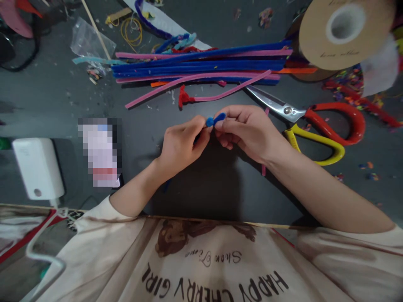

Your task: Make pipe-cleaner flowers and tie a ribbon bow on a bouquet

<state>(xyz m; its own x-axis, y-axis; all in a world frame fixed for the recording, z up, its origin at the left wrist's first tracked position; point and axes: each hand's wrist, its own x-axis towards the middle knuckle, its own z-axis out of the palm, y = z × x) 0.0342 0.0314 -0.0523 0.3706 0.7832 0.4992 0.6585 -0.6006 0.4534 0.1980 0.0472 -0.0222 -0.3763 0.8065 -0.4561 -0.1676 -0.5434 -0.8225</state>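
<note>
Between both hands is a short blue pipe cleaner (219, 119), bent into a small loop with a rounded lump at its left end. My left hand (185, 138) pinches it near that lump, fingertips closed. From the other side my right hand (245, 130) grips the blue loop between thumb and forefinger. Just beyond the hands lies a pink pipe cleaner with a twisted red end (184, 97). Scissors (288, 110) with one red and one yellow handle rest beside my right hand, blades partly apart. A pink piece shows partly from under my right wrist.
Blue and pink pipe cleaners (195, 66) lie in a bundle at the back. A ribbon spool (315, 46) stands back right, near colourful scraps (349, 79). On the left are a blurred phone (102, 153) and a white power bank (38, 167) with a cable. A plastic bag (91, 40) lies back left.
</note>
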